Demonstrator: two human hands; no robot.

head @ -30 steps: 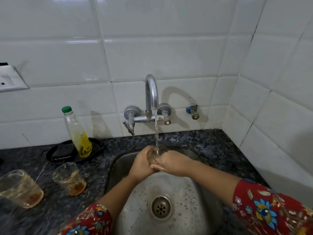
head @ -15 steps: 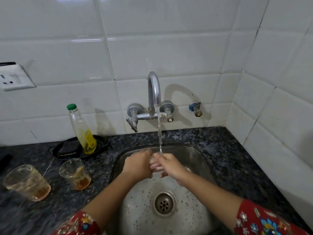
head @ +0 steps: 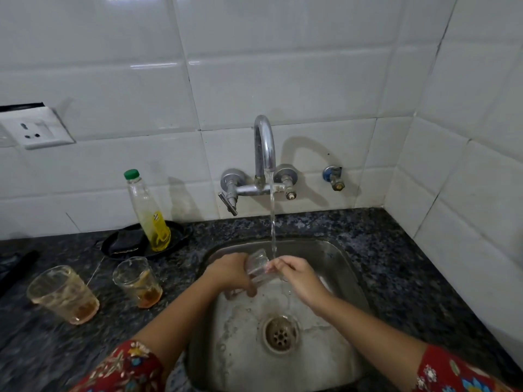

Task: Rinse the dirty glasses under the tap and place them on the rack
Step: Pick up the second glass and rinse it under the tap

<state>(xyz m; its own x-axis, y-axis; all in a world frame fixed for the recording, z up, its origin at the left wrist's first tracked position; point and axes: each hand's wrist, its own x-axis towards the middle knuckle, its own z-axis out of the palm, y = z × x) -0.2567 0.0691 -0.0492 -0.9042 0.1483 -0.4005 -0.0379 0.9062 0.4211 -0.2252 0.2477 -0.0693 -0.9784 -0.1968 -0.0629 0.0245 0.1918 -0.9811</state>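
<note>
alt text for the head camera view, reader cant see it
A left hand grips a clear glass tilted under the running tap over a steel sink, while the right hand holds its other end. Two dirty glasses with brown dregs stand on the dark counter to the left, by a green-capped bottle.

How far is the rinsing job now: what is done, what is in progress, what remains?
Done: nothing visibly; no rack is in view. In hand: the left hand grips a clear glass over the sink, the right hand holds its rim, under the running tap. Left: two dirty glasses with brown dregs stand on the counter.
</note>
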